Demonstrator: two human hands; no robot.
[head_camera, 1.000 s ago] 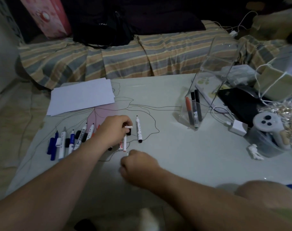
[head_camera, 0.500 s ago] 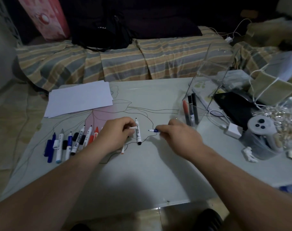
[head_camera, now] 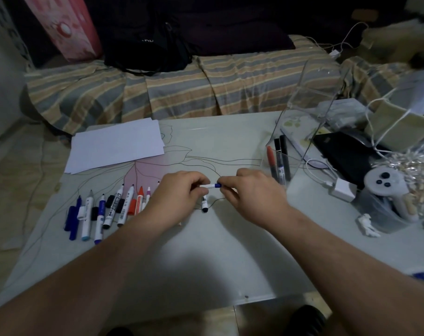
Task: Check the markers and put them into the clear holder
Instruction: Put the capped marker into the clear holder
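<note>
My left hand and my right hand meet over the middle of the white table. Between them I hold a thin white marker with a blue end: the left fingers pinch the white barrel, the right fingertips pinch the blue end. A black-capped marker lies just below it. Several loose markers and caps lie in a row to the left. The clear holder stands at the right, with three markers upright inside.
White paper sheets lie at the back left of the table. A phone, charger, white controller and a cluttered bin crowd the right side. A striped sofa runs behind the table.
My right hand came up from the near table, holding a blue-ended piece, and met the left hand. The two pieces were apart half a second ago and now join in one line.
</note>
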